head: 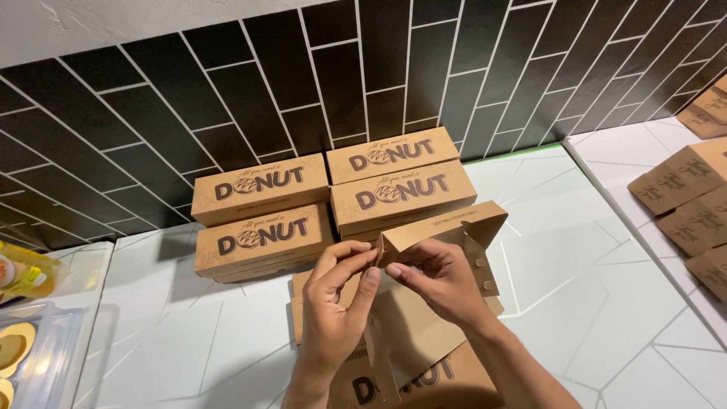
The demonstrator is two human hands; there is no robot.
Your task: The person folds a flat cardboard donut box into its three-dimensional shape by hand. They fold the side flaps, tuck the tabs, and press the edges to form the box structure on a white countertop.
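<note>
Both hands pinch one corner of a half-folded brown cardboard box [424, 303]: the left hand [337, 303] and right hand [443, 276] have fingertips closed on a flap, just above the white bench [606, 303]. The thin card looks light, stiff along its creases and easily bent, best held near the folds. Four finished boxes [333, 201] stand stacked against the black tiled wall [227, 76].

My left hand [333, 303] and right hand [443, 276] pinch a corner of a half-folded brown cardboard box [447, 231], held above the white bench [575, 303]. Behind it, four closed boxes [333, 201] sit stacked in two pairs against the black tiled wall [227, 83]. More boxes [685, 201] lie at the right edge.
</note>
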